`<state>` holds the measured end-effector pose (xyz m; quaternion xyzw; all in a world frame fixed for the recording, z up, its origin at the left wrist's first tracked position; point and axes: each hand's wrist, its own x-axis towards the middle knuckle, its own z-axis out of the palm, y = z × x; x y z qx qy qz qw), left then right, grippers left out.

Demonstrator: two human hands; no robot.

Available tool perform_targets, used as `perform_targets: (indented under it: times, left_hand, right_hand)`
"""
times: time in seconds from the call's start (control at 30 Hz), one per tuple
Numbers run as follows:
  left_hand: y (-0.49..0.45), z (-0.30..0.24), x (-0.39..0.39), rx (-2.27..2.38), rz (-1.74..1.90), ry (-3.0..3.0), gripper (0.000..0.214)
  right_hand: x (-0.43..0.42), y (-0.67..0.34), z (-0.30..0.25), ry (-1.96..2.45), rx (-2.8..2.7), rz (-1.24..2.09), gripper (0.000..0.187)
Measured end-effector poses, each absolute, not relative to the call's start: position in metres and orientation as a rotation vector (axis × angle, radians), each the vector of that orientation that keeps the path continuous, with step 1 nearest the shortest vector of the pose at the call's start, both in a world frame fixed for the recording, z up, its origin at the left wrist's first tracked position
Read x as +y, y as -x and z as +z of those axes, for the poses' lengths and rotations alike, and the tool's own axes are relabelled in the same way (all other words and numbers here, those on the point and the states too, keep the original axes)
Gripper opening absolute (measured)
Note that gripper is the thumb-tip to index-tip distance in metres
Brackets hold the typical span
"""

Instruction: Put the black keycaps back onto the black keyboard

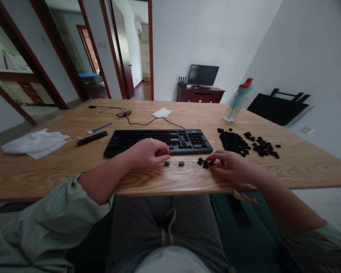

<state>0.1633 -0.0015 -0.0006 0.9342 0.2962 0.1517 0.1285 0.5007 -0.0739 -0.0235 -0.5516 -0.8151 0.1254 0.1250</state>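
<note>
A black keyboard (159, 141) lies on the wooden table, with many of its key positions bare and several keycaps in place. My left hand (149, 152) rests at its front edge, fingers curled in toward the thumb; whatever they hold is hidden. Just by those fingertips lies a loose keycap (167, 163), with another keycap (181, 163) to its right. My right hand (230, 163) reaches down to a small group of black keycaps (205, 164). Its thumb and fingers close around one keycap (211, 163) at the group's right side.
A large patch of loose keycaps (234, 142) lies at right, with a scattered pile (264, 147) beyond. A water bottle (236, 102) stands behind. At left are white tissues (35, 143), a blue brush (99, 128) and a black strip (92, 138). A cable (142, 124) runs behind the keyboard.
</note>
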Motion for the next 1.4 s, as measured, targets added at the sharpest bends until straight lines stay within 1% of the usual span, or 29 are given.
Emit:
perform_targets:
  times: [0.13,0.27,0.33,0.47,0.57,0.77,1.0,1.3,1.4]
  left_hand:
    - [-0.163,-0.003,0.0,0.831,0.458,-2.712,0.021]
    - [-0.164,-0.006,0.0,0.784,0.491,-2.717,0.02]
    - [-0.168,-0.007,-0.002,0.734,0.548,-2.72,0.02]
    - [-0.178,-0.012,-0.012,0.594,0.752,-2.732,0.03]
    - [-0.184,-0.015,-0.018,0.484,0.885,-2.76,0.029]
    - [-0.184,-0.016,-0.018,0.571,0.997,-2.776,0.022]
    - [-0.179,-0.014,-0.014,0.597,0.897,-2.776,0.021]
    - [-0.18,-0.012,-0.014,0.824,0.913,-2.67,0.017]
    - [-0.179,-0.012,-0.013,0.82,0.905,-2.665,0.018]
  right_hand:
    - [-0.075,-0.504,-0.028,1.644,-2.378,0.351,0.024]
    - [-0.071,-0.502,-0.027,1.616,-2.215,0.383,0.022]
    - [-0.071,-0.49,-0.025,1.503,-2.107,0.515,0.024]
    - [-0.069,-0.449,-0.017,1.195,-1.97,0.908,0.028]
    - [-0.061,-0.424,-0.012,1.063,-1.956,1.013,0.027]
    - [-0.045,-0.407,-0.015,0.995,-1.974,1.013,0.024]
    - [-0.042,-0.401,-0.021,0.989,-1.945,1.015,0.025]
    - [-0.037,-0.405,-0.033,0.964,-1.884,1.002,0.03]
    - [-0.036,-0.404,-0.036,0.974,-1.858,0.966,0.029]
